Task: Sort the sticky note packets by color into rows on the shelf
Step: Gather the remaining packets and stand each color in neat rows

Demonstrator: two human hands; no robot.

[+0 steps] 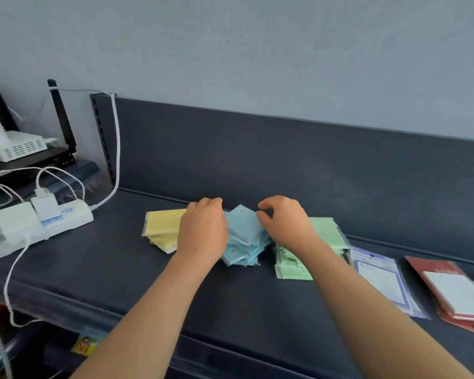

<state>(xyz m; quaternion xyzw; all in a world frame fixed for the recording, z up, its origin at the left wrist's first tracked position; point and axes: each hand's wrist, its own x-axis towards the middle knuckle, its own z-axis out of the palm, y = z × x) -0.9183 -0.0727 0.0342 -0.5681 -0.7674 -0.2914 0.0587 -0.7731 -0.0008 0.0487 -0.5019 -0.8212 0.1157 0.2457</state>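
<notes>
On the dark shelf [230, 302] lie three groups of sticky note packets: yellow packets [162, 225] on the left, a loose heap of blue packets [242, 236] in the middle, green packets [323, 231] on the right. My left hand [203, 228] lies over the left side of the blue heap, covering part of the yellow ones; its fingertips are hidden. My right hand [288, 222] pinches the right edge of the top blue packet between thumb and fingers, with its wrist above the green packets.
Right of the green packets lie a purple-framed notepad packet [381, 280] and red notepad packets [457, 291]. A white power strip [39, 220] with plugs and cables sits at the shelf's left end, with a router [19, 146] behind it. The shelf's back panel [285, 160] stands close behind the packets.
</notes>
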